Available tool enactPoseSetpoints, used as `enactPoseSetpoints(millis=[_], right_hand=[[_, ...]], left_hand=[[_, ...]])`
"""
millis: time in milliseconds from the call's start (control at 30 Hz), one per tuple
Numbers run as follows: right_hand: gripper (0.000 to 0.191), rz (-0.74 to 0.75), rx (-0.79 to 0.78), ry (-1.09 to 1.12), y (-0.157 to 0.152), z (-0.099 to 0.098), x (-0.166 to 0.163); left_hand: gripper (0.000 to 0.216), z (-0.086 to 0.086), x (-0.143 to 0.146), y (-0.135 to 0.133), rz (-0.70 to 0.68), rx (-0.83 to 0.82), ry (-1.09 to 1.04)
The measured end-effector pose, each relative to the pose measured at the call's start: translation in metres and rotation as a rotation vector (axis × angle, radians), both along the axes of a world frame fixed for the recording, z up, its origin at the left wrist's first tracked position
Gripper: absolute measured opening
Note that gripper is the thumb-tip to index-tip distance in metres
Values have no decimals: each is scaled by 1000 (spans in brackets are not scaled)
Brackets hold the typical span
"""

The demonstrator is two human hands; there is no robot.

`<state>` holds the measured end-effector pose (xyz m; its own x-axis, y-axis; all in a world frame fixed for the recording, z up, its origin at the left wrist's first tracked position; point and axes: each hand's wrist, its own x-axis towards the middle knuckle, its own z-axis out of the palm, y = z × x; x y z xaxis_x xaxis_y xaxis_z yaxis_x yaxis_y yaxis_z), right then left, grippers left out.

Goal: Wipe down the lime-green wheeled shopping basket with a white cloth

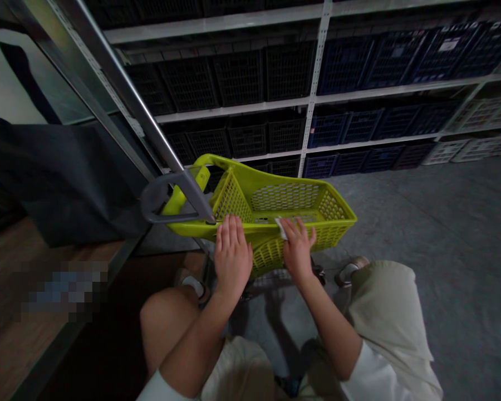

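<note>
Right in front of me stands a small lime-green plastic shopping cart (334,234) with a perforated basket and a grey loop-shaped part (177,195) at its handle end. My left hand (232,256) lies flat on the near rim, fingers stretched out and close together, with nothing seen in it. Farther right along the same rim, my right hand (296,253) presses a small white wipe (281,228) against the edge under its fingers. Most of the wipe is hidden by the hand. The basket's inside shows no items.
Metal shelving (313,106) filled with dark plastic crates (239,78) runs behind the cart. On the left are a wooden surface (8,312), a large dark bag (79,172) and a slanted metal pole (129,83). Grey floor (463,234) lies to the right.
</note>
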<state>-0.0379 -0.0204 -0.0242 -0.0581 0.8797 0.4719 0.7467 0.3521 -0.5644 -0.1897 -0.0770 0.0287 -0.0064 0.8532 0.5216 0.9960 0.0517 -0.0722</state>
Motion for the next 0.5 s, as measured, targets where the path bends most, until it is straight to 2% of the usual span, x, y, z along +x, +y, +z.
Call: enactPoseSetpoints(millis=[67,100,200,300,500], right_hand=[[60,197,8,13,-12,16,-36],[59,248,18,23,-17,23,-50],[60,302,48,-2,-23,30,-64],[65,240,62,-81,-15,17,-37],[63,-23,54,-144,9,-22,42]], left_hand=[[63,-2,-1,0,5,9,-2],[60,-3,-2,1,10,13,-4],[57,-3,-3,0,17,11,5],[61,-1,-2,0,15,-4,25],[68,2,-1,-1,15,-17,34]])
